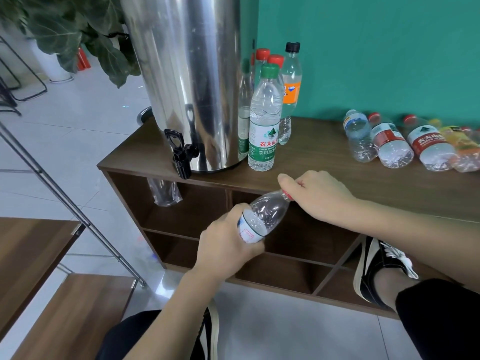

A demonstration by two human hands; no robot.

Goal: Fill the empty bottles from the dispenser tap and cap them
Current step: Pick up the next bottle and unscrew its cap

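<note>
Left hand (228, 240) grips tilted bottle (262, 216); right hand (315, 196) pinches red cap (286, 195). Four bottles lying.

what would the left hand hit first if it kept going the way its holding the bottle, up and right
Most likely the right hand, which pinches the red cap at the top of the bottle the left hand grips. Beyond that lies the cabinet top; depth is unclear.

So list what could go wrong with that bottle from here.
1. The bottle is tilted in mid-air while the right hand works its red cap; an unsealed cap could leak.
2. The left hand grips the thin body; squeezing could push water out.
3. Standing bottles crowd the shelf; setting it down could topple one.
</note>
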